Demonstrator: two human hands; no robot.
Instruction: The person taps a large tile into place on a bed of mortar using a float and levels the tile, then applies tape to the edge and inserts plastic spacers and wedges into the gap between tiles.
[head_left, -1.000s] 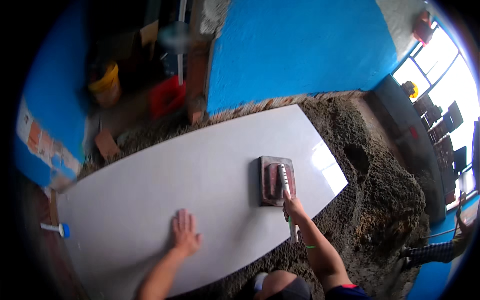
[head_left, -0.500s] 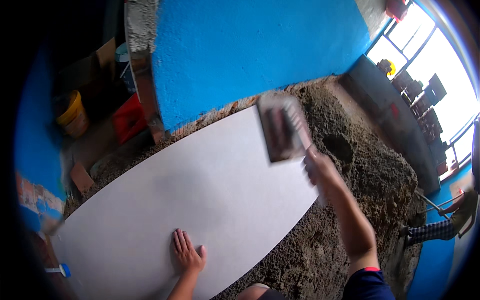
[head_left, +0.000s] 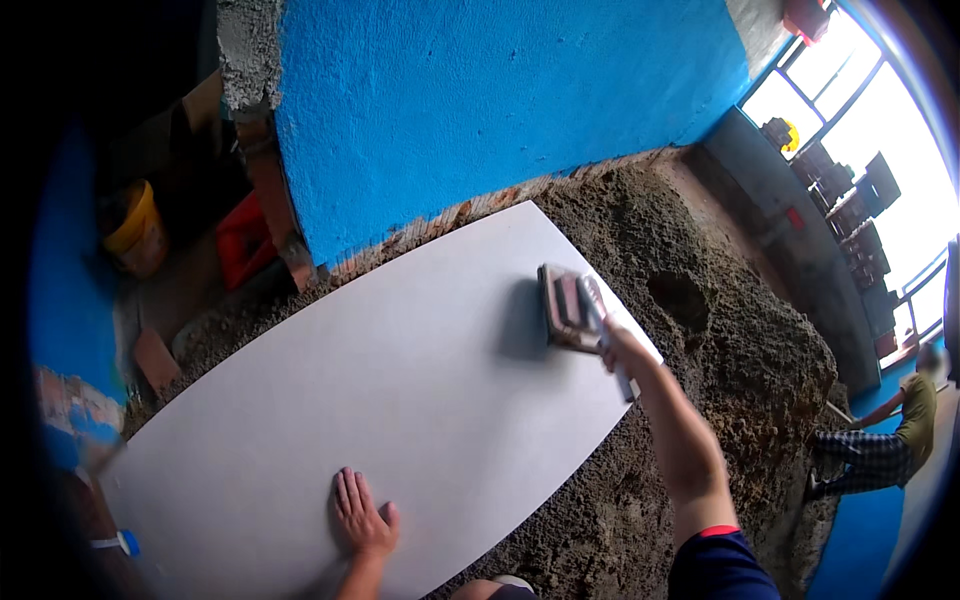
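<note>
No lettering, number or sign can be read, the marks on the yellow bucket (head_left: 137, 232) being too blurred.

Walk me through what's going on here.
A person's right hand grips the pale handle of a rectangular-headed tamping tool, held over the far right part of a large pale tile. The left hand rests flat on the tile nearer the body. Rough mortar lies along its right side, and a co-worker bends beyond.
</note>
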